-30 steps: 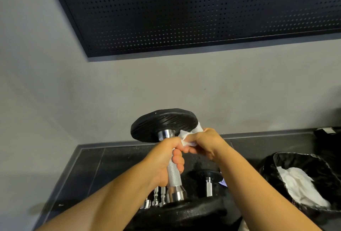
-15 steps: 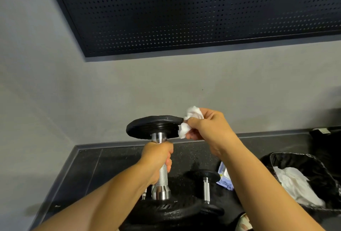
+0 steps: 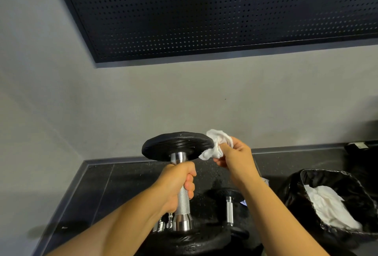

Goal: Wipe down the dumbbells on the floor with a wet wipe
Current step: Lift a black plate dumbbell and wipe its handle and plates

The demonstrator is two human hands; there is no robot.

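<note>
The lower plate of the black-plated, chrome-handled dumbbell [image 3: 182,203] runs out of the bottom edge of the frame, and a second chrome-handled dumbbell [image 3: 229,210] standing on the dark speckled floor [image 3: 126,182] behind it is partly hidden by the right forearm. The held dumbbell stands upright in front of the person, long axis vertical, its top plate lying flat above the left hand [image 3: 177,184], which is clenched round the knurled handle just below that plate. The right hand [image 3: 237,161] pinches a crumpled white wet wipe [image 3: 217,143] in curled fingers, against the right rim of the top plate.
</note>
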